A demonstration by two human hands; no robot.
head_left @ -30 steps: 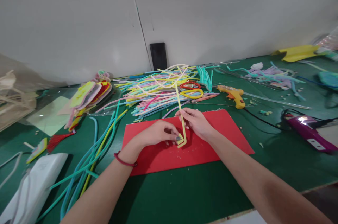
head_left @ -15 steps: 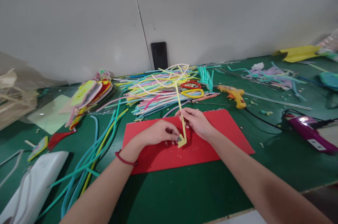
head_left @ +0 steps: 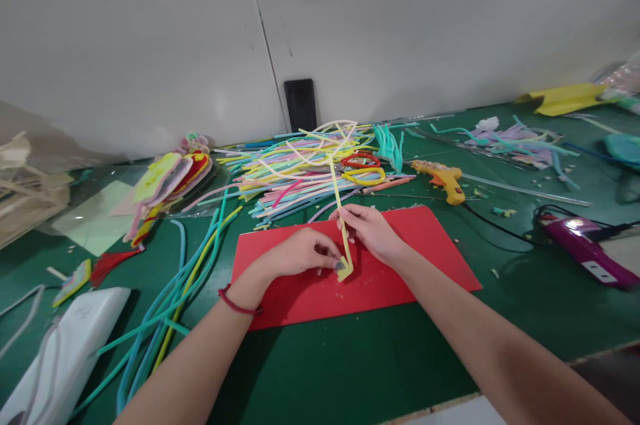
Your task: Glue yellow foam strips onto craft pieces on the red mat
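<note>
A pale yellow fuzzy craft stem (head_left: 337, 185), like a pipe cleaner, rises over a red board (head_left: 290, 305) and is folded into a small bent shape at its lower end. My left hand (head_left: 306, 253) pinches that folded end between thumb and fingertips. Higher up on the straight length, my right hand (head_left: 367, 228) is closed round the stem with thumb and forefinger. Both hands are above the red board. Behind them lies a spread pile of coloured stems (head_left: 285, 188), with yellow-handled scissors (head_left: 364, 176) on its right part.
An orange glue gun (head_left: 443, 179) lies right of the pile, its black cord trailing to a purple device (head_left: 587, 248). Long loose stems (head_left: 175, 298) and a white case (head_left: 70, 351) lie left. A black phone (head_left: 301, 105) leans against the wall. Fuzzy finished pieces (head_left: 173, 178) sit back left.
The upper end of the yellow stem has tipped slightly left. Both hands keep their grips almost in the same place.
</note>
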